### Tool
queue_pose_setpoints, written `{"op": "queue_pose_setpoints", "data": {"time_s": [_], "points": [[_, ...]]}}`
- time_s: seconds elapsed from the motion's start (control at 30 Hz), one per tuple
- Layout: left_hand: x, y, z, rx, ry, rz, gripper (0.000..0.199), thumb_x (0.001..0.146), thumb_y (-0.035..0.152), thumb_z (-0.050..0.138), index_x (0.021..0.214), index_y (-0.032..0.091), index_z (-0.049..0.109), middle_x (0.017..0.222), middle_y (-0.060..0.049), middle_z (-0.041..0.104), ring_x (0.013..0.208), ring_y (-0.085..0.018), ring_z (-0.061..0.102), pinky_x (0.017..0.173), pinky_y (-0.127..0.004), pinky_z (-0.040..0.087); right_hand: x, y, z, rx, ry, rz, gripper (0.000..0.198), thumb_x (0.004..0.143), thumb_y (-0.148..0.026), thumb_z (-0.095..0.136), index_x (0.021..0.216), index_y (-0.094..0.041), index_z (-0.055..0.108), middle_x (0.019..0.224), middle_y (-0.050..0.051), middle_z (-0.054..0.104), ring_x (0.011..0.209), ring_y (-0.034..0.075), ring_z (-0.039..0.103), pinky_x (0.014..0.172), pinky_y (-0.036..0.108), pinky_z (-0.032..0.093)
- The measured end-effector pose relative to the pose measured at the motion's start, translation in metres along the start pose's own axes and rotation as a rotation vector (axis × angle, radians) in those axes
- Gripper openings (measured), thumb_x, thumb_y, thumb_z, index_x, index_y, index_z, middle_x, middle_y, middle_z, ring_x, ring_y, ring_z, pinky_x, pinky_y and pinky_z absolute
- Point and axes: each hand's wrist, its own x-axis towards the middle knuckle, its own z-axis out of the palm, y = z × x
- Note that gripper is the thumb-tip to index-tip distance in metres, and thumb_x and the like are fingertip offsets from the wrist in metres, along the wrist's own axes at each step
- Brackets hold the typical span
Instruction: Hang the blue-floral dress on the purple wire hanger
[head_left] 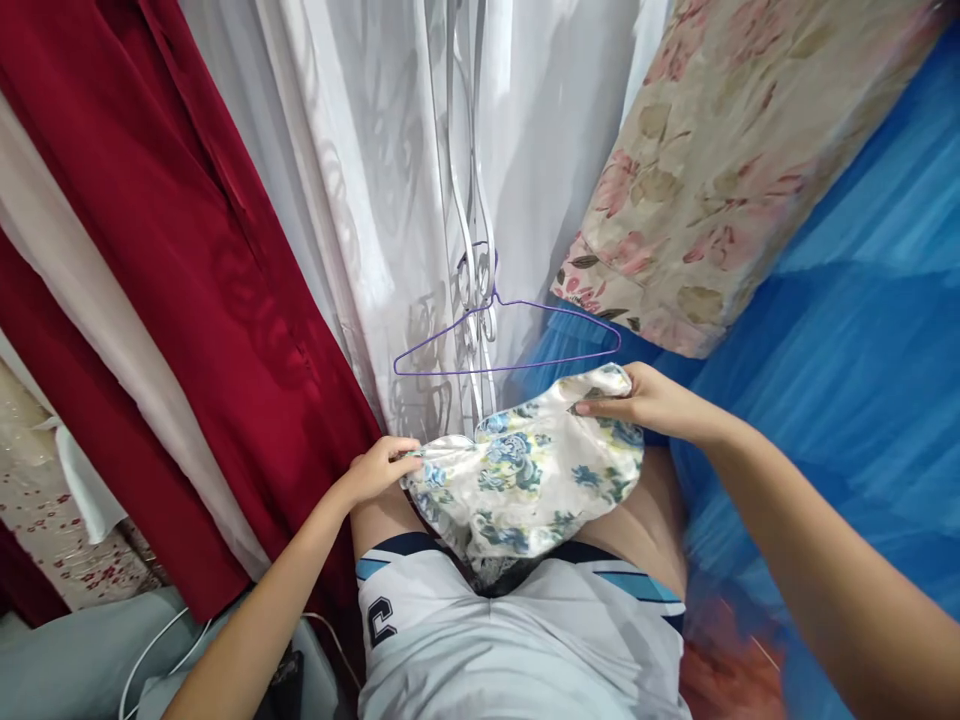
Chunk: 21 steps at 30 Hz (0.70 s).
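A white satiny floral garment (525, 480) with blue and green flowers spreads across my lap. My left hand (380, 468) pinches its left edge between thumb and fingers. At the upper right corner my right hand (649, 402) grips the cloth, thumb on top and the other fingers mostly hidden behind it. The exact kind of garment cannot be made out. Just beyond the cloth, a purple hanger (525, 368) hangs bare from a white metal stand (471, 180), apart from both hands.
White curtains (360, 150) hang behind the stand. Long red cloth (202, 300) drapes on the left, and a cream floral fabric (697, 190) with blue tulle (840, 400) on the right. A white cable (150, 645) lies at lower left.
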Motion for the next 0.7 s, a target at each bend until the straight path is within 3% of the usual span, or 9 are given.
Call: {"op": "queue_pose_setpoints", "data": {"time_s": [0.13, 0.27, 0.37, 0.5, 0.6, 0.7], "points": [[0.003, -0.002, -0.014, 0.419, -0.002, 0.105, 0.031, 0.088, 0.042, 0.053, 0.069, 0.021, 0.066, 0.074, -0.003, 0.064, 0.085, -0.021, 0.057, 0.096, -0.036, 0.037, 0.007, 0.016, -0.007, -0.021, -0.001, -0.016, 0.042, 0.071, -0.052, 0.076, 0.084, -0.013, 0.074, 0.081, 0.007, 0.073, 0.068, 0.02, 0.065, 0.061, 0.029, 0.052], [0.029, -0.013, -0.043, 0.621, 0.161, 0.061, 0.033, 0.094, 0.039, 0.043, 0.08, 0.023, 0.068, 0.088, -0.005, 0.068, 0.097, -0.024, 0.057, 0.096, -0.04, 0.036, 0.036, 0.034, 0.002, -0.106, 0.155, -0.122, 0.041, 0.078, -0.051, 0.069, 0.094, -0.014, 0.072, 0.087, 0.006, 0.073, 0.074, 0.02, 0.064, 0.068, 0.029, 0.05], [0.049, -0.013, -0.068, 0.695, 0.306, 0.07, 0.027, 0.095, 0.036, 0.042, 0.098, 0.024, 0.067, 0.103, -0.007, 0.068, 0.104, -0.026, 0.055, 0.093, -0.04, 0.04, 0.063, 0.045, 0.012, -0.277, 0.3, -0.207, 0.038, 0.081, -0.049, 0.064, 0.095, -0.014, 0.07, 0.089, 0.006, 0.072, 0.077, 0.021, 0.063, 0.07, 0.029, 0.048], [0.061, 0.005, -0.09, 0.76, 0.407, 0.14, 0.022, 0.089, 0.033, 0.052, 0.107, 0.024, 0.061, 0.116, -0.007, 0.065, 0.114, -0.028, 0.051, 0.095, -0.042, 0.042, 0.081, 0.049, 0.019, -0.542, 0.308, -0.147, 0.038, 0.085, -0.049, 0.054, 0.067, -0.016, 0.061, 0.063, 0.004, 0.062, 0.061, 0.018, 0.057, 0.057, 0.026, 0.037], [0.065, 0.026, -0.095, 0.75, 0.427, 0.239, 0.021, 0.088, 0.027, 0.051, 0.106, 0.023, 0.059, 0.119, -0.008, 0.063, 0.117, -0.028, 0.05, 0.1, -0.042, 0.04, 0.079, 0.045, 0.027, -0.644, 0.361, -0.087, 0.041, 0.085, -0.05, 0.053, 0.06, -0.018, 0.054, 0.058, 0.005, 0.058, 0.056, 0.017, 0.053, 0.053, 0.026, 0.031], [0.076, 0.046, -0.085, 0.646, 0.395, 0.35, 0.017, 0.089, 0.02, 0.044, 0.1, 0.021, 0.058, 0.112, -0.007, 0.063, 0.107, -0.023, 0.056, 0.098, -0.037, 0.042, 0.071, 0.039, 0.042, -0.649, 0.369, -0.095, 0.04, 0.085, -0.049, 0.054, 0.06, -0.018, 0.053, 0.058, 0.006, 0.059, 0.056, 0.018, 0.054, 0.053, 0.027, 0.031]]}}
